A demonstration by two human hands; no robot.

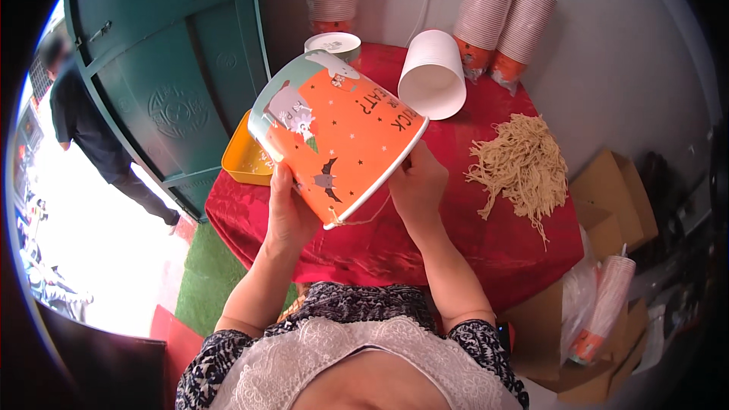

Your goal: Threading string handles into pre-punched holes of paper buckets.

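An orange and green paper bucket [342, 129] with cartoon pictures is held up tilted over the table, its white rim toward the lower right. My left hand [288, 209] is closed on its side near the rim, thumb on the outer wall. A thin tan string [368, 218] passes through a hole at the rim's lower corner and runs to my right hand [418, 182]. That hand is closed at the bucket's mouth, its fingertips partly hidden by the rim. Behind it a white bucket [431, 80] lies on its side, mouth toward me.
A red cloth covers the table [486, 239]. On it lie a heap of tan strings [524, 167], a yellow tray [239, 156] and an upright lidded tub [334, 44]. Bagged bucket stacks [486, 15] stand along the wall. Cardboard boxes [615, 190] sit right; a person [95, 121] stands outside the green door [175, 68].
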